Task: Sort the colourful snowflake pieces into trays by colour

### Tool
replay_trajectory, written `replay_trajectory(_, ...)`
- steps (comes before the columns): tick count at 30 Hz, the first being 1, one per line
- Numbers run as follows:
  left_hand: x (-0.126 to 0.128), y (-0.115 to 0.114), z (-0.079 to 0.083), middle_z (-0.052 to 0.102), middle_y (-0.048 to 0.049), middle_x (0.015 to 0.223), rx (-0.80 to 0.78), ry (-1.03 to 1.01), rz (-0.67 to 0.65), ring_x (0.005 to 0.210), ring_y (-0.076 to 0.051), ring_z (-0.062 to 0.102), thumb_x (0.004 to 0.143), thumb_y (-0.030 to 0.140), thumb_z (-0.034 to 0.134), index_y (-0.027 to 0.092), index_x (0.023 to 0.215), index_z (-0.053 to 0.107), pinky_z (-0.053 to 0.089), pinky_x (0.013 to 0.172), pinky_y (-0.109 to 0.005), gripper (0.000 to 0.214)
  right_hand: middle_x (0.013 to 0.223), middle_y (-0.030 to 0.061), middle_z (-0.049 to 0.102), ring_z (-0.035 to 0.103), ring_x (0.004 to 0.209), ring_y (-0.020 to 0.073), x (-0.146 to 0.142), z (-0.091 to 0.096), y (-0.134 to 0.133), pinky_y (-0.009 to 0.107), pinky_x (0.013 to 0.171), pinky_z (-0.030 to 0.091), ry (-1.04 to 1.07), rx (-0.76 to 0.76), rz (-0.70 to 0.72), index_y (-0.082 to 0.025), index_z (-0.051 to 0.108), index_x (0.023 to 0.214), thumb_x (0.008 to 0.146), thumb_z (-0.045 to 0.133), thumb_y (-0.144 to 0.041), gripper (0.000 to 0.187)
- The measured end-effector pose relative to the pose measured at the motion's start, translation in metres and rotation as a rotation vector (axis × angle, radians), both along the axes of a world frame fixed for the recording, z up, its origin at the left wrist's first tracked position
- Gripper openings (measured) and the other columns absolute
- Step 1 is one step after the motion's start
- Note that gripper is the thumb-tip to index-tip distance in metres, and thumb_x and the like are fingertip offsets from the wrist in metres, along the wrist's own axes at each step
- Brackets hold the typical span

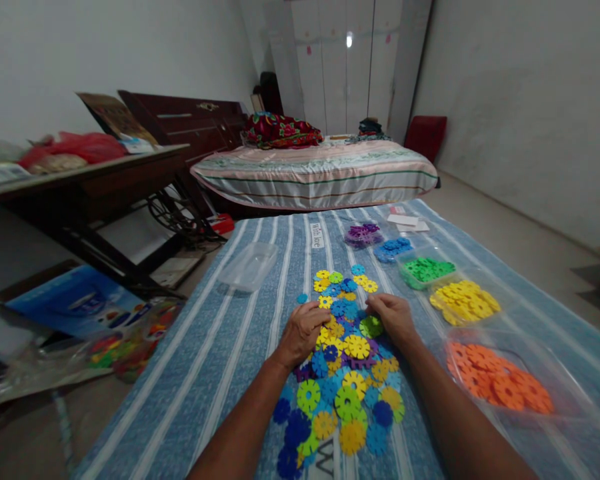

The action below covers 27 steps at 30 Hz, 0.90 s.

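Observation:
A loose pile of flower-shaped plastic discs (356,347) in yellow, blue, lime green, orange-yellow and purple lies on the striped blue cloth. At the pile's left edge, my left hand (305,331) rests with its fingers curled together over yellow discs; what the fingertips hold, if anything, is hidden. My right hand (394,319) is on the other side, thumb and fingers pinched together. Right beside its fingertips lies a green disc (371,326); whether the pinch grips a disc cannot be made out.
Clear tubs of sorted discs line the right: orange (500,380), yellow (464,302), green (427,270), blue (393,249), purple (363,233). White cards (407,222) lie behind them. A clear tub (250,267) stands left. Beyond is a bed (315,173); a sewing table (80,170) stands left.

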<state>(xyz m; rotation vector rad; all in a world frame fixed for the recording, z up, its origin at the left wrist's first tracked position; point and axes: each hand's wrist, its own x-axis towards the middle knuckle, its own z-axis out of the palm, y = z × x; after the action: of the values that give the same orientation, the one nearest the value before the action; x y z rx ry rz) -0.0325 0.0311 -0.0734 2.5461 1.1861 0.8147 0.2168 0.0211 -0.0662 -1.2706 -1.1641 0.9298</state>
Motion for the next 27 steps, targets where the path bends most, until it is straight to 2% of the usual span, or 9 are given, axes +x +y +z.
replay_trajectory(4, 0.003, -0.002, 0.007, 0.074, -0.0052, 0.099, -0.016, -0.095, 0.009, 0.107, -0.022, 0.063, 0.087, 0.016, 0.048, 0.022, 0.098, 0.071, 0.048, 0.099, -0.042, 0.027, 0.054, 0.0033, 0.063, 0.051, 0.052, 0.0143, 0.001, 0.0, 0.0, 0.026, 0.053, 0.041, -0.018, 0.002, 0.006, -0.016, 0.068, 0.056, 0.074, 0.064, -0.053, 0.041)
replay_trajectory(9, 0.008, 0.003, 0.012, 0.071, -0.006, 0.108, -0.051, -0.164, 0.242, 0.106, -0.02, 0.063, 0.083, 0.02, 0.053, 0.021, 0.099, 0.069, 0.049, 0.097, -0.035, 0.023, 0.056, 0.0037, 0.064, 0.053, 0.054, 0.0152, 0.0, -0.003, 0.002, 0.026, 0.055, 0.041, -0.013, 0.004, 0.009, -0.016, 0.069, 0.058, 0.075, 0.064, -0.056, 0.044)
replay_trajectory(12, 0.015, 0.011, 0.019, 0.07, -0.0048, 0.106, -0.133, -0.037, 0.372, 0.105, -0.02, 0.062, 0.08, 0.02, 0.057, 0.022, 0.097, 0.069, 0.047, 0.097, -0.033, 0.021, 0.057, 0.0036, 0.065, 0.055, 0.055, 0.0157, 0.0, -0.004, 0.003, 0.027, 0.056, 0.042, -0.004, 0.006, 0.007, -0.016, 0.069, 0.059, 0.075, 0.064, -0.057, 0.045)
replay_trajectory(15, 0.025, 0.02, 0.033, 0.068, -0.0051, 0.099, -0.233, 0.155, 0.467, 0.096, -0.02, 0.063, 0.08, 0.026, 0.061, 0.021, 0.095, 0.069, 0.048, 0.087, -0.029, 0.018, 0.057, 0.0034, 0.065, 0.055, 0.056, 0.0158, 0.0, -0.005, 0.004, 0.027, 0.057, 0.043, -0.012, 0.007, 0.01, -0.016, 0.07, 0.061, 0.075, 0.063, -0.057, 0.044)
replay_trajectory(20, 0.04, 0.03, 0.05, 0.066, -0.0069, 0.1, -0.316, 0.339, 0.548, 0.092, -0.022, 0.063, 0.077, 0.035, 0.066, 0.021, 0.093, 0.07, 0.044, 0.073, -0.027, 0.022, 0.056, 0.0033, 0.064, 0.054, 0.055, 0.0158, 0.0, -0.002, 0.003, 0.027, 0.057, 0.043, -0.022, 0.007, 0.006, -0.016, 0.069, 0.058, 0.075, 0.063, -0.056, 0.043)
replay_trajectory(24, 0.04, 0.036, 0.05, 0.067, -0.0043, 0.087, -0.341, 0.279, 0.573, 0.08, -0.02, 0.061, 0.07, 0.033, 0.071, 0.019, 0.082, 0.068, 0.041, 0.065, -0.026, 0.019, 0.056, 0.0033, 0.064, 0.054, 0.054, 0.0157, 0.0, -0.001, 0.003, 0.028, 0.056, 0.042, -0.022, 0.008, 0.007, -0.016, 0.068, 0.057, 0.076, 0.061, -0.055, 0.043)
replay_trajectory(27, 0.034, 0.036, 0.043, 0.065, -0.0004, 0.075, -0.339, 0.092, 0.553, 0.072, -0.017, 0.059, 0.066, 0.025, 0.069, 0.019, 0.073, 0.066, 0.04, 0.062, -0.025, 0.01, 0.056, 0.0034, 0.065, 0.053, 0.053, 0.0156, 0.0, -0.001, 0.003, 0.028, 0.055, 0.042, -0.021, 0.009, 0.014, -0.016, 0.068, 0.058, 0.076, 0.061, -0.054, 0.043)
